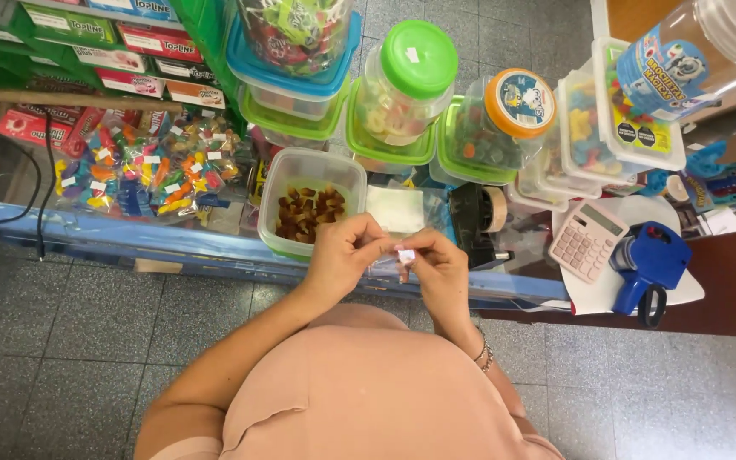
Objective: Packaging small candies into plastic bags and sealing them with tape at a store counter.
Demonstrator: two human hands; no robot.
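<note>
Head view. Item: small white sticker (pixel 405 255), pinched between the fingertips of the left hand (pixel 341 253) and right hand (pixel 436 268), both closed on it and held together above the counter edge (pixel 172 247).

Risk, as judged: the sticker could fold on itself or cling to a finger, being tiny and gripped only at its edges; if dropped, it would likely be lost beside the open tub of brown candies (pixel 307 204).

Also near: tape dispenser (pixel 479 217), pink calculator (pixel 588 240), blue price gun (pixel 649 262).

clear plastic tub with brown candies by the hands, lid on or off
Off. The clear plastic tub shows an uncovered rim, with the brown candies exposed inside; no lid for it is visible.
</note>
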